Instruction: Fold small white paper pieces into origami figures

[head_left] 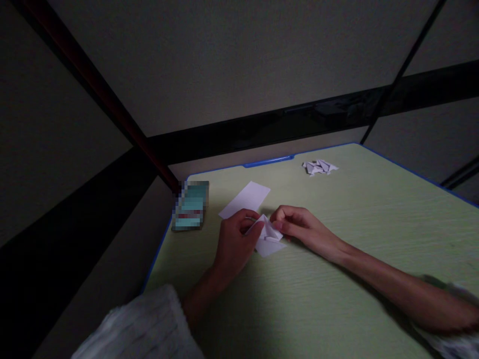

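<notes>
A small folded piece of white paper point(268, 237) lies on the pale green table point(337, 289), held from both sides. My left hand point(234, 244) pinches its left edge with fingers curled. My right hand point(299, 227) grips its right side, fingers pressed together on the fold. Just behind the hands lies a flat white paper rectangle point(245, 199), untouched.
A pile of several small folded white paper pieces point(319, 167) sits near the table's far edge. A teal card or box point(190, 205), blurred, rests at the far left corner. The table has a blue rim point(267, 160); dark walls and beams surround it.
</notes>
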The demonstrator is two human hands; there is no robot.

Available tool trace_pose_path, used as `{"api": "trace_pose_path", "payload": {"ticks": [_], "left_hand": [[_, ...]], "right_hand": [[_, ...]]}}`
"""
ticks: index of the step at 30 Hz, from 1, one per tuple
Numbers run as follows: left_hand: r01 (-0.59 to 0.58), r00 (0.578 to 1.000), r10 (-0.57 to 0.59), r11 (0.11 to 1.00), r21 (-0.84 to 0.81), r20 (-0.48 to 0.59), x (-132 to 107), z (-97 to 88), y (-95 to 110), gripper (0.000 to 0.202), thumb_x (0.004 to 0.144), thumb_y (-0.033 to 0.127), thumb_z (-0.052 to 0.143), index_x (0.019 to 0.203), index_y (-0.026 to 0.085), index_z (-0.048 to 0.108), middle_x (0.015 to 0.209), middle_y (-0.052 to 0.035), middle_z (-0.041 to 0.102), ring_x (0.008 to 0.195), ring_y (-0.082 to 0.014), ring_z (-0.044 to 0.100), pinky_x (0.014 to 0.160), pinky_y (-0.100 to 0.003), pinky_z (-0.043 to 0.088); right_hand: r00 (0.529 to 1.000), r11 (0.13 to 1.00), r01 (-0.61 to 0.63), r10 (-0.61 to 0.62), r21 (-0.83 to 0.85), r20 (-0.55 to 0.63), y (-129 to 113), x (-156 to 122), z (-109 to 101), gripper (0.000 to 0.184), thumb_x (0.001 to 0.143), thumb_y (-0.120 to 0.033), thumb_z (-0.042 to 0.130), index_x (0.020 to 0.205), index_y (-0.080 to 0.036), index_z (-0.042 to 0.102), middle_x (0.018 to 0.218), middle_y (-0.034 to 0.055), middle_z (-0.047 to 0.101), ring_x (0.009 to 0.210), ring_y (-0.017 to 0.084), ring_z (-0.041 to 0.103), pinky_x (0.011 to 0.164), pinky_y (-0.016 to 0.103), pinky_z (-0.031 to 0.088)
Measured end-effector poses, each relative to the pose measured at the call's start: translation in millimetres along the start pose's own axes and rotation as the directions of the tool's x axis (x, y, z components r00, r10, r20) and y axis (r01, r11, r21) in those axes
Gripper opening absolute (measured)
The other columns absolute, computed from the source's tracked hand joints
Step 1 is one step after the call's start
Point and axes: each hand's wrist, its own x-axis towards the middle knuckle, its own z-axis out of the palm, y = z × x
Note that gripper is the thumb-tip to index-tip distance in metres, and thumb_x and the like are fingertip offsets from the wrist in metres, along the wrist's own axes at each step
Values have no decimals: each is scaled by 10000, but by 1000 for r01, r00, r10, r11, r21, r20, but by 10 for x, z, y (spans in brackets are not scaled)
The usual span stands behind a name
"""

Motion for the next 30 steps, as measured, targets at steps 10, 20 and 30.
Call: {"api": "trace_pose_path", "payload": {"ticks": [10, 20, 30], "left_hand": [[62, 997, -67, 991, -115, -35, 30, 9, 28, 65, 608, 179, 602, 620, 126, 567, 508, 24, 601, 440, -72, 490, 410, -161, 337], [246, 968, -248, 914, -321, 36, 76, 7, -10, 182, 502, 218, 688, 630, 117, 605, 531, 4, 618, 472, -82, 506, 459, -179, 358], [96, 994, -87, 987, -129, 68, 13, 30, 13, 137, 557, 182, 633, 504, 131, 517, 464, 51, 487, 461, -61, 420, 443, -167, 307]], "right_hand": [[997, 989, 57, -49, -136, 63, 23, 0, -38, 189, 731, -255, 491, 577, -155, 445, 614, -15, 406, 556, 98, 376, 508, 232, 277], [993, 992, -116, 117, 50, -23, 14, 12, -60, 181, 605, -273, 649, 578, -115, 562, 558, -13, 521, 536, 93, 438, 534, 239, 329], [997, 995, -73, 74, 73, -9, 6, 3, 32, 207, 613, -228, 637, 600, -150, 445, 530, -63, 415, 472, 52, 365, 450, 195, 273]]}}
